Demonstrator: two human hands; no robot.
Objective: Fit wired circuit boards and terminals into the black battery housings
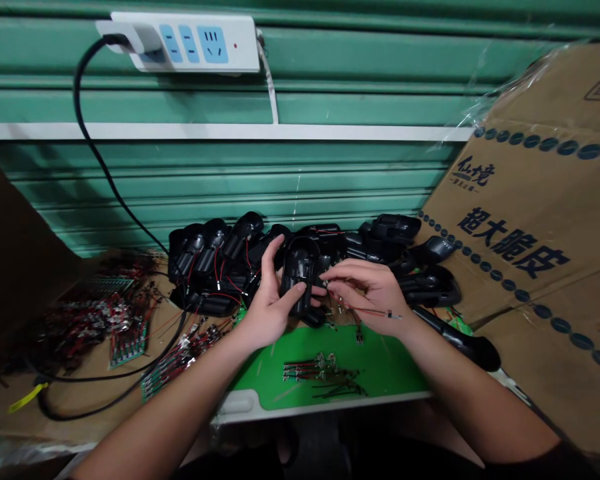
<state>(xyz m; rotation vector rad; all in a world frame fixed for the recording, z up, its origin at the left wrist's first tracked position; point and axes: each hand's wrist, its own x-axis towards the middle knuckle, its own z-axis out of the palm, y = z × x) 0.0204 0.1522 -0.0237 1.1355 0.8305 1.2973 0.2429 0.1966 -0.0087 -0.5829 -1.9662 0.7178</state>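
My left hand (pixel 269 300) grips a black plastic housing (pixel 299 275), its fingers wrapped around the shell. My right hand (pixel 365 293) pinches a thin red wire (pixel 367 311) with a small metal terminal at its end, close to the housing. Behind both hands lies a heap of similar black housings (pixel 220 260) with red wires attached. Another black housing (pixel 460 343) rests under my right forearm. A few wires with metal terminals (pixel 320 372) lie on the green work mat (pixel 390 370) below my hands.
Circuit boards with tangled red and black wires (pixel 127 340) lie on cardboard to the left. A black cable (pixel 100 160) runs down from a white power strip (pixel 180 41) on the green shutter (pixel 300 177). A printed cardboard box (pixel 530 220) leans at the right.
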